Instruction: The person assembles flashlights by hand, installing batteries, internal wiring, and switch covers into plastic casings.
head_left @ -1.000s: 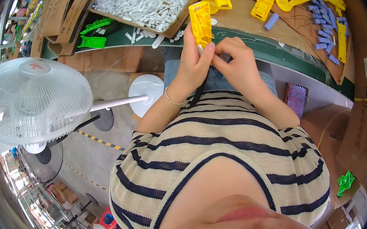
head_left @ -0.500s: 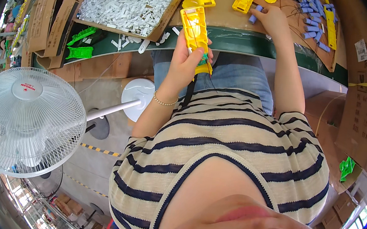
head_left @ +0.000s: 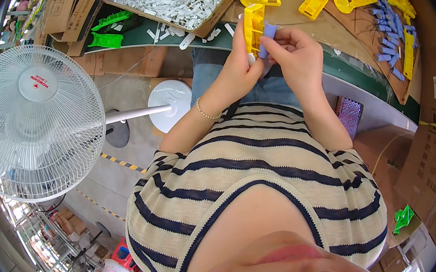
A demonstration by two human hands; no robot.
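In my left hand [head_left: 243,69] is a yellow plastic housing [head_left: 252,28], turned on its side above the near edge of the bench. My right hand [head_left: 295,53] pinches a purple cylindrical battery cell [head_left: 268,36] between thumb and fingers. The cell stands upright right beside the housing's open side; whether the two touch I cannot tell. Fingers hide the lower end of the housing. More purple cells [head_left: 387,42] with thin dark wires lie in a heap at the far right.
A cardboard tray [head_left: 208,28] of small white parts stands at the far left, with green housings [head_left: 106,40] beside it. Other yellow housings [head_left: 317,2] lie at the back. A white fan [head_left: 36,123] stands left, a tall carton [head_left: 435,139] right.
My right hand has brought one purple cell from the bench to the yellow housing. My left hand has turned the housing onto its side. The whole view has shifted slightly.
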